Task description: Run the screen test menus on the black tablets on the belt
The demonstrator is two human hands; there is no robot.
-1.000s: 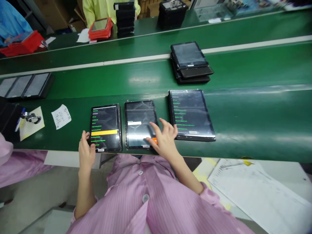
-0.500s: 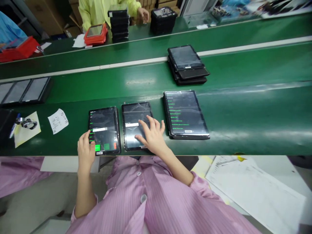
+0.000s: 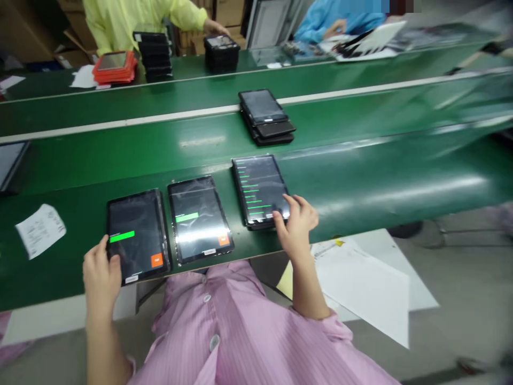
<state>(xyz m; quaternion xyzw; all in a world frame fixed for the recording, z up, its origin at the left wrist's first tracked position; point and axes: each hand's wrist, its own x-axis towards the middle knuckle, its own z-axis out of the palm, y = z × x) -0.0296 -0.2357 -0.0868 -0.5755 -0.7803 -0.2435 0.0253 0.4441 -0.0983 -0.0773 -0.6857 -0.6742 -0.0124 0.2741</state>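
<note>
Three tablets lie in a row before me, their dark screens lit. Beside the lower left edge of the left tablet (image 3: 138,219) rests my left hand (image 3: 101,275), thumb apart from its bent fingers. A green bar and an orange square show on that screen. The middle tablet (image 3: 196,235) has the same kind of bar and square, with no hand on it. Over the lower right corner of the right tablet (image 3: 258,184) is my right hand (image 3: 298,222), open with thumb and fingers spread. Whether its fingertips touch the glass I cannot tell. Green lines of text run down this screen.
Further back on the green bench (image 3: 152,144) sits a stack of tablets (image 3: 264,107). A handwritten paper note (image 3: 40,230) lies at the left. Across the bench, two people work near black stacks (image 3: 154,56) and red-cased tablets (image 3: 114,67). White sheets (image 3: 364,283) lie below the edge.
My right hand has moved from the middle tablet to the right one. The left and middle screens now show green bars and orange squares. The view has swung right.
</note>
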